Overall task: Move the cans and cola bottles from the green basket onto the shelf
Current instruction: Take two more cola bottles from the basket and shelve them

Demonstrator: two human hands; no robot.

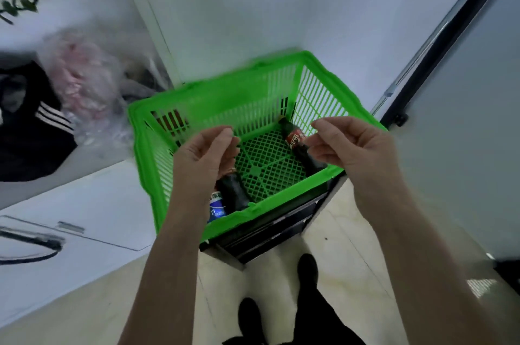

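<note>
- The green basket (pixel 315 68), slatted plastic with a lattice floor, is sitting on a dark stand (pixel 270 232) beside white walls.
- The left hand (pixel 205 153) and right hand (pixel 354 144) are hovering above the basket's near rim, fingers loosely curled, gripping nothing.
- 1 cola bottle (pixel 298 144) is lying along the right wall.
- 1 dark bottle (pixel 233 189) and 1 blue can (pixel 216 208) are occupying the near-left corner.
- The lattice floor between them is showing bare.

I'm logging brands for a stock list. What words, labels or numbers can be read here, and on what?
Red label on the cola bottle in the green basket: white lettering, too blurred to read.
Blue label on the can by the basket's near wall: white marks, unreadable.
Second dark bottle beside the can: no label text visible.
Nothing else carries legible writing.
</note>
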